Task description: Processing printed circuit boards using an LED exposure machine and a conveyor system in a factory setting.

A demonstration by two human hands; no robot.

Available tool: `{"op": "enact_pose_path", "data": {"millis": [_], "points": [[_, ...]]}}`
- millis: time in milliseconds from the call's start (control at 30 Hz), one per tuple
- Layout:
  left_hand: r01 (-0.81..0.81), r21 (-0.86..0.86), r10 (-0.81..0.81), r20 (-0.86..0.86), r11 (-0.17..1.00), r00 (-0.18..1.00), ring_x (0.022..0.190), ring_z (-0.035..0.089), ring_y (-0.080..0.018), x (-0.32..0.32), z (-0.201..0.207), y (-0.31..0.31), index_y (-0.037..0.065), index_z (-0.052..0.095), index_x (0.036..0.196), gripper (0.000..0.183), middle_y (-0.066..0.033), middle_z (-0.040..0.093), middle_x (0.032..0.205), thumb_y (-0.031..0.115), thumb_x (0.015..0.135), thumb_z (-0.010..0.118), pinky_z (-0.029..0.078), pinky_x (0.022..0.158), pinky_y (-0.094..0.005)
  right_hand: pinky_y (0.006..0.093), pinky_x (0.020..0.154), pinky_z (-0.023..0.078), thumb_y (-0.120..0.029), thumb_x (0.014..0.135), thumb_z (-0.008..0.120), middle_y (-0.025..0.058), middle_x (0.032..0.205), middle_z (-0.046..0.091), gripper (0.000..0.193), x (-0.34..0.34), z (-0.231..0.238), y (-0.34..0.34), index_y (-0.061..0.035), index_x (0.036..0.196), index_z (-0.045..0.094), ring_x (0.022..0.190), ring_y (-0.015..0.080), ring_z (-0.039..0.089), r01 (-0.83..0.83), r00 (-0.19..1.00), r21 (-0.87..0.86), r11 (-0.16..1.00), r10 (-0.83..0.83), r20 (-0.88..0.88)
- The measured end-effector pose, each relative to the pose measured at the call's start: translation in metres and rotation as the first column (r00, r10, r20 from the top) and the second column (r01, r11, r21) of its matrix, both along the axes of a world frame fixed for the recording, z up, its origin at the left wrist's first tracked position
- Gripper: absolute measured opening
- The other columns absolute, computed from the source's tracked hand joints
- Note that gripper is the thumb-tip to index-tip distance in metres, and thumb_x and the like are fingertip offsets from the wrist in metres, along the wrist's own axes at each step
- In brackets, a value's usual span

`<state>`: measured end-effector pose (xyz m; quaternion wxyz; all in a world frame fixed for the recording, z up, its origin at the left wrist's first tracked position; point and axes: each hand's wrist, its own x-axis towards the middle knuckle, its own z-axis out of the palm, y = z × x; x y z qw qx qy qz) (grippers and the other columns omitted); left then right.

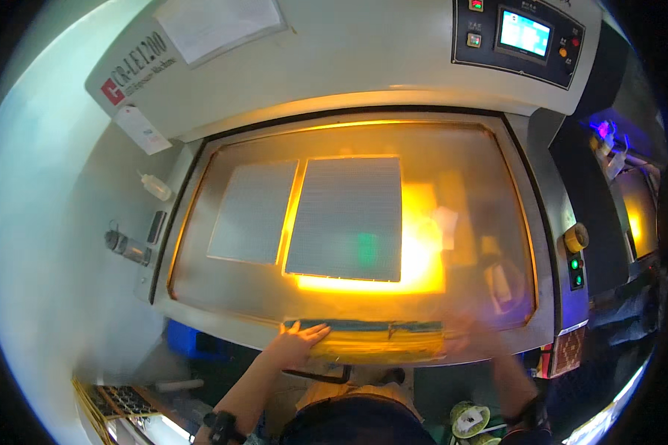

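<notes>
A long, glossy yellow strip with a dark bluish band along its far side lies at the front edge of the machine's bed, its exact kind unclear. On its left end rests my left hand, fingers stretched out over the top. My right hand is at the strip's right end, so smeared by motion that its fingers do not show. Farther in, two grey, finely patterned rectangular panels lie side by side on the glowing yellow-lit bed. The right one is larger.
A control panel with a lit screen sits at the upper right. A white squeeze bottle and a clear bottle stand on the left ledge. At the right are a tape roll and green-lit buttons. A blue bin is below left.
</notes>
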<state>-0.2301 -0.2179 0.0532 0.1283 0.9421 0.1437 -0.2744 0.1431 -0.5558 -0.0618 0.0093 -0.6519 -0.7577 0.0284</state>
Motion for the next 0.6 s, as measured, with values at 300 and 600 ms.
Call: {"op": "enact_pose_path", "data": {"millis": [300,600], "points": [[0.069,0.144,-0.086,0.114,0.987,0.99,0.126,0.05,-0.0469,0.087,-0.038,0.199,0.025,0.039,0.15,0.068,-0.0025,0.041,0.154,0.022,0.087,0.064,0.034,0.104,-0.0696,0.0488,0.1,0.046,-0.015,0.085,0.059,0.0204,0.136,0.055,0.049,-0.059,0.052,0.246,-0.0018,0.132,0.053,0.122,0.0382,0.055,0.301,0.944,-0.032,0.953,-0.303,-0.131],[-0.224,0.276,0.121,0.347,0.935,0.93,0.132,0.048,-0.0384,0.36,-0.08,0.467,0.027,0.045,0.146,0.073,-0.0085,0.054,0.143,0.002,0.08,0.065,0.036,0.111,-0.0537,0.0444,0.105,0.046,0.0,0.086,0.053,0.0112,0.14,0.054,0.06,0.206,0.01,0.554,-0.0206,0.143,0.049,0.127,0.0313,0.054,0.53,0.845,0.132,0.838,-0.535,0.002]]}}
